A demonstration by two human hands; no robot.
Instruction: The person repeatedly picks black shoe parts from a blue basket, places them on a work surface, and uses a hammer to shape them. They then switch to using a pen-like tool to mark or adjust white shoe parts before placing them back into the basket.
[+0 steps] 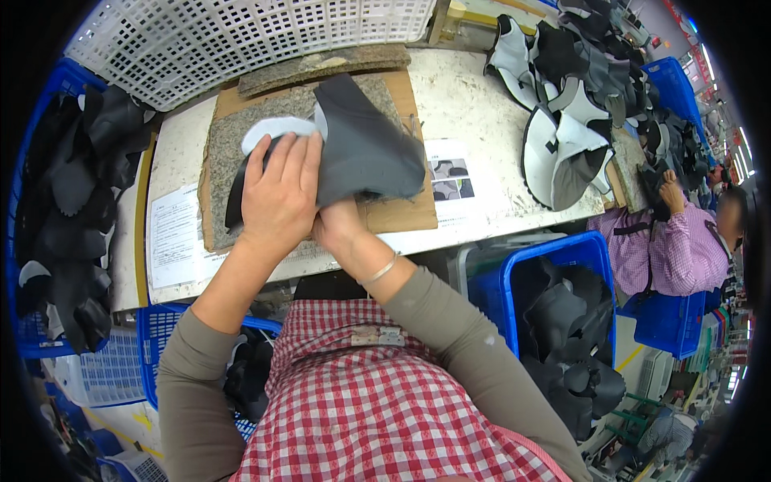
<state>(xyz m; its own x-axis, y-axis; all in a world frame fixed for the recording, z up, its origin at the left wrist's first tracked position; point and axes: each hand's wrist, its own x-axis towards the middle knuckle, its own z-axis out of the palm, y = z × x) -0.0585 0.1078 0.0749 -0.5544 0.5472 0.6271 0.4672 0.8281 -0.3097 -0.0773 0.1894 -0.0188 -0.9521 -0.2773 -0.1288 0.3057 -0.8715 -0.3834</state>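
Note:
A dark grey shoe upper piece (357,149) with a white lining part (277,126) lies over a speckled stone slab (221,177). My left hand (277,189) rests flat on its left portion, fingers stretched out side by side. Close against the left wrist, my right hand (339,227) reaches under the near edge of the piece, which hides its fingers. The right end of the piece is raised and smeared by motion. Cardboard (409,217) shows beneath the slab.
A white perforated basket (265,40) stands behind the slab. Blue crates with dark pieces sit at left (32,209) and right (502,297). Several shoe uppers (542,153) lie on the table's right. Printed sheets (173,241) flank the slab. A person in pink check (666,249) works at right.

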